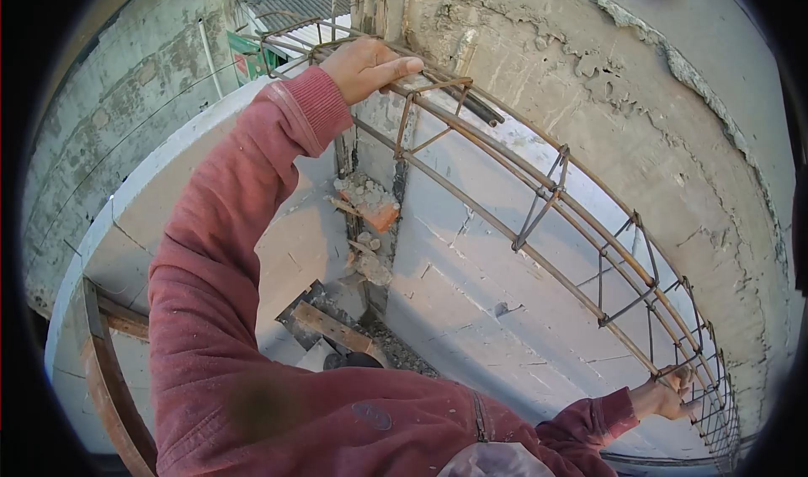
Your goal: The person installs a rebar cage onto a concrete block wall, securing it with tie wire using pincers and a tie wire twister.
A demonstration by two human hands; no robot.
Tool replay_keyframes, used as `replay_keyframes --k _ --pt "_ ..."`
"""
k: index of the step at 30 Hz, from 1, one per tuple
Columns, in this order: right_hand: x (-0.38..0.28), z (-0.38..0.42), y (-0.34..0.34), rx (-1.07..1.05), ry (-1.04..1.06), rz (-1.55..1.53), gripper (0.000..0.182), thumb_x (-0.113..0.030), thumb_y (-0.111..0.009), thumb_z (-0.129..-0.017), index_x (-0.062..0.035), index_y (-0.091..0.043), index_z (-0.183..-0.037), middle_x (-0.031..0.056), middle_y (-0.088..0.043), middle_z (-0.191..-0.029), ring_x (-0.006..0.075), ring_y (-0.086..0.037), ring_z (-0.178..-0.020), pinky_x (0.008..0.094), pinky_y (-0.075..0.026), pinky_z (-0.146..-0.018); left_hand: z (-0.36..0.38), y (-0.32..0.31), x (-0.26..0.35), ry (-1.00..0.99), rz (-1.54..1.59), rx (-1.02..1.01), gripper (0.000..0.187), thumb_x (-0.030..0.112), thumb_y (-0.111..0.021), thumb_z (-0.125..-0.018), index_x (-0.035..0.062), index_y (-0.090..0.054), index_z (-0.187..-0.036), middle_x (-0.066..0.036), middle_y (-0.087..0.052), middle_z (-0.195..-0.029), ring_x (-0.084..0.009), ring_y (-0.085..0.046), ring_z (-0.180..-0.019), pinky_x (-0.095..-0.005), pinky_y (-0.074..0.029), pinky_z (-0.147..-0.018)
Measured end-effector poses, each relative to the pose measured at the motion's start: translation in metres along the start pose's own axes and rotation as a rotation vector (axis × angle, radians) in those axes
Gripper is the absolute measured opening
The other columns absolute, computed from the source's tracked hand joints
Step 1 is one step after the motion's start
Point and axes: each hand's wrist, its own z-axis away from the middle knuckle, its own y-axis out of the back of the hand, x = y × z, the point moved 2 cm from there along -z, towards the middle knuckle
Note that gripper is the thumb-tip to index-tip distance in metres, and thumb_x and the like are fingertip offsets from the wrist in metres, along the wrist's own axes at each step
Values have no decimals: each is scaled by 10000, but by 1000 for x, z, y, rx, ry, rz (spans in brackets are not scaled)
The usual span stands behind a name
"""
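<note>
A long cage of rusty steel bars (539, 176) with bent stirrups (558, 182) runs along the top of a white block wall (471, 258). My left hand (367, 69) lies over the cage near its far end, fingers wrapped over the bars and thumb stretched along them. At the lower right, my right hand (672, 391) is closed round a bar of the same cage, beside its close-set stirrups. Short dark bars (484, 113) lie on the wall top just right of my left hand.
Rough plastered wall (623, 98) rises right behind the cage. Another white block wall (109, 233) curves at left. Below lie a broken brick with mortar (380, 212), a wooden board (332, 327) and rubble. A curved timber (114, 384) stands lower left.
</note>
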Motion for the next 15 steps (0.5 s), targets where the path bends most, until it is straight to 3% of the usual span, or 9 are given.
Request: replay_keyframes --k 1,4,5,8,9,15 --pt "5 2 8 -2 -60 -45 466 -310 -679 -764 5 -346 -849 106 -420 -704 181 -428 -553 275 -393 -468 -8 -6 2 115 -127 -174 604 577 -464 -844 31 -584 -614 -87 -546 -531 -266 -543 -534 -366 -435 -550" --pt "21 24 9 -18 -218 -103 564 -347 -738 -714 44 -376 -897 110 -423 -782 149 -421 -590 220 -414 -490 -29 -18 16 158 -335 -222 541 549 -504 -829 64 -604 -611 -114 -587 -595 -274 -603 -636 -382 -461 -608" --pt "24 30 10 -21 -240 -115 574 -345 -745 -707 50 -379 -906 105 -419 -777 143 -420 -589 210 -411 -489 -42 -19 23 124 -537 -239 368 450 -553 -820 104 -646 -736 -119 -633 -722 -288 -625 -771 -395 -471 -685" --pt "21 32 17 -72 -333 -199 578 -327 -765 -682 45 -395 -924 86 -401 -768 135 -420 -592 210 -410 -485 -96 -41 12 66 -586 -254 262 345 -580 -799 122 -628 -929 -97 -646 -841 -285 -611 -870 -394 -464 -756" --pt "20 32 17 -99 -346 -218 570 -330 -762 -684 41 -401 -922 82 -399 -764 136 -420 -588 211 -408 -483 -114 -56 5 57 -667 -366 394 237 -601 -764 174 -552 -1149 -99 -612 -1081 -282 -567 -1028 -402 -441 -861" --pt "19 32 33 -29 -259 -177 540 -367 -723 -712 39 -431 -915 135 -470 -811 164 -443 -572 217 -417 -480 -180 -119 -3 -65 -845 -754 659 79 -587 -721 286 -419 -1324 -156 -537 -1221 -333 -531 -1088 -408 -435 -913"
